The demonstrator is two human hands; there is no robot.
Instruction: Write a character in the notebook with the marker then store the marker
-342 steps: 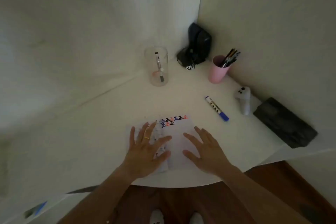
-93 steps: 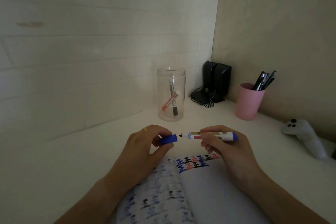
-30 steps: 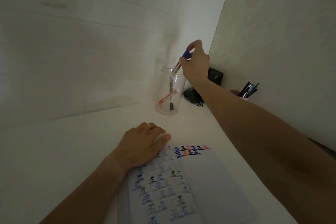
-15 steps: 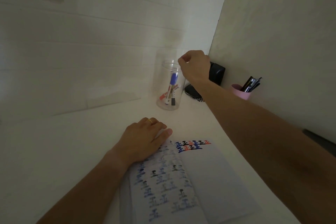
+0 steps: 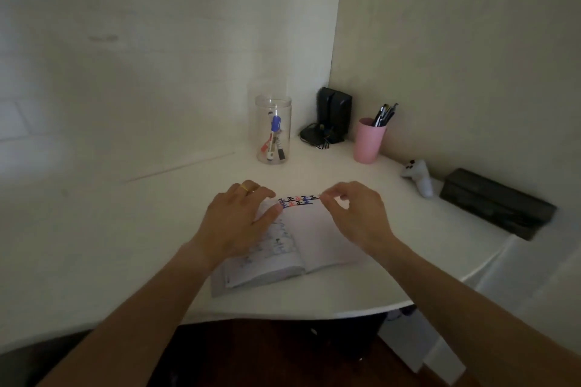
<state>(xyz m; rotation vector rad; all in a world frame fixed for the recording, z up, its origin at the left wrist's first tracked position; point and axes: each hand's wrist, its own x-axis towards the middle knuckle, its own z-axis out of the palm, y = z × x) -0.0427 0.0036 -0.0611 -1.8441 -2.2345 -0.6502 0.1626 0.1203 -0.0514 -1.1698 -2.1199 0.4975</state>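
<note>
The big white bench [image 5: 132,229] curves around in front of me, and it is dim here. My notebook [image 5: 317,239] lies open on it, right under my hands. At the top of the right page there are small rows of the same character [image 5: 298,201] in blue, red and black.

My left hand [image 5: 239,223] lies flat on the left page and presses it down, the same as a second ago. My right hand [image 5: 355,214] was up over the clear jar [image 5: 273,130] half a second ago. Now it is back down at the notebook. Its fingers are curled, and the thumb and first finger pinch close together at the top edge of the right page. I cannot tell if they really grip the paper. There is no marker in this hand now.

The blue marker [image 5: 274,132] stands inside the clear jar at the back of the bench, cap end up, next to the other markers in there. So the marker is put away.

I think the job is almost all done. The writing is on the page and the marker is stored.

A pink cup [image 5: 368,143] with pens stands to the right of the jar.
</note>
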